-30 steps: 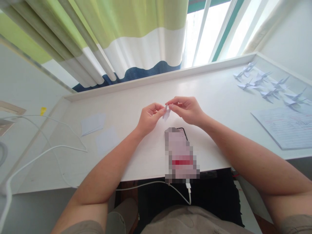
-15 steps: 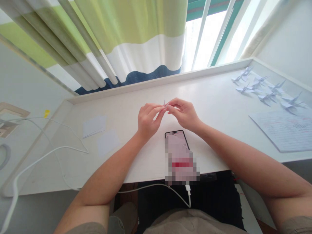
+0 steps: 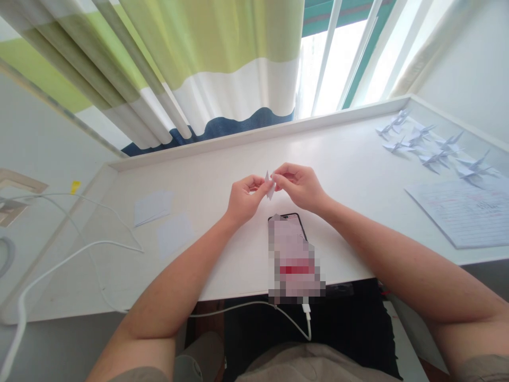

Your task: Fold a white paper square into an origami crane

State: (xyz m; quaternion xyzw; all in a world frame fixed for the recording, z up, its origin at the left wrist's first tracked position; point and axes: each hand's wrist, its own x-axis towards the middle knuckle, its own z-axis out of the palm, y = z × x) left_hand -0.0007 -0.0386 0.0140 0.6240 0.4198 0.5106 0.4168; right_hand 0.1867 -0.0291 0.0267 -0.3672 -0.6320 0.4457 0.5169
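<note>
A small folded piece of white paper (image 3: 270, 190), with pointed tips up and down, is held above the desk between my two hands. My left hand (image 3: 245, 198) pinches it between thumb and fingers from the left. On the other side, the thumb and fingertips of my right hand (image 3: 299, 185) close on its right edge. My fingers partly cover the paper, so its full shape is hidden. Just below the hands lies a phone (image 3: 287, 239), its screen mostly blurred, with a white cable plugged into its lower end.
Several folded paper cranes (image 3: 473, 168) stand at the right back of the white desk (image 3: 222, 265). Lined sheets with writing (image 3: 473, 217) lie before them. Left of my arm are small paper squares (image 3: 153, 208) and a looping white cable (image 3: 85, 245). A raised rim (image 3: 207, 142) borders the back.
My left hand has turned and shifted slightly right and down, its fingers now curled in more. The folded paper has been turned and shows more of its pointed shape. My right hand stays nearly still.
</note>
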